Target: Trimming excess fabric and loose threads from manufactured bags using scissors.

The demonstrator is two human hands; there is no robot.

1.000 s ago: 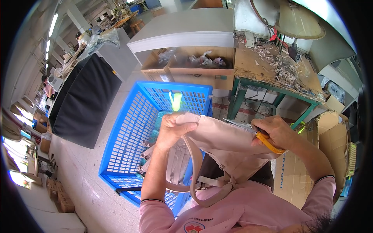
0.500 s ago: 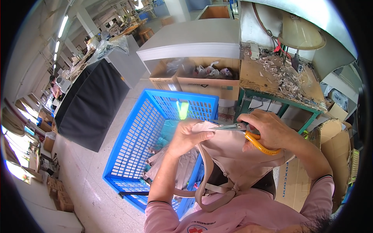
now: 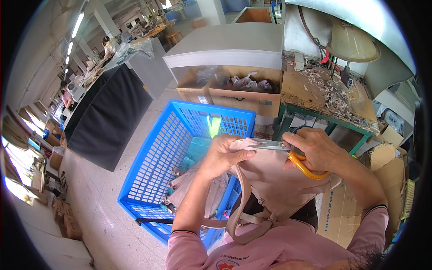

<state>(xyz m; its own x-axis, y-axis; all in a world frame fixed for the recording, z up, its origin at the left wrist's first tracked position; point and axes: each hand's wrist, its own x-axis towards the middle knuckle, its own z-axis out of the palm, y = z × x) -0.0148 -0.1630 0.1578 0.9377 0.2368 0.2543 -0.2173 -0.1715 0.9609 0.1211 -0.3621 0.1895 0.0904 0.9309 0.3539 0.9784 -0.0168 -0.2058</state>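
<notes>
My left hand [image 3: 224,156] pinches the top edge of a beige-pink fabric bag [image 3: 274,180], thumb on top. My right hand [image 3: 315,150] grips scissors with orange handles [image 3: 301,164]; their steel blades [image 3: 265,145] lie along that edge, tips close to my left thumb. Beige straps [image 3: 243,202] loop down from the bag in front of my pink shirt. Below and behind my left forearm, a blue plastic basket [image 3: 137,189] holds more beige pieces [image 3: 207,193], teal wrapped material [image 3: 195,148] and a bright green item [image 3: 213,127] at its rim.
Cardboard boxes with bagged items [image 3: 243,103] sit beneath a grey table [image 3: 211,42]. A worn bench [image 3: 306,90] with scraps and a lamp stands at back right, flattened cardboard [image 3: 342,211] at right, a black-draped counter [image 3: 108,117] at left. A co-worker [image 3: 67,96] works farther back.
The scissors have moved left along the fabric edge toward my left thumb, blades now lying over it. My left hand has shifted a little right and down in the picture; the view has shifted slightly.
</notes>
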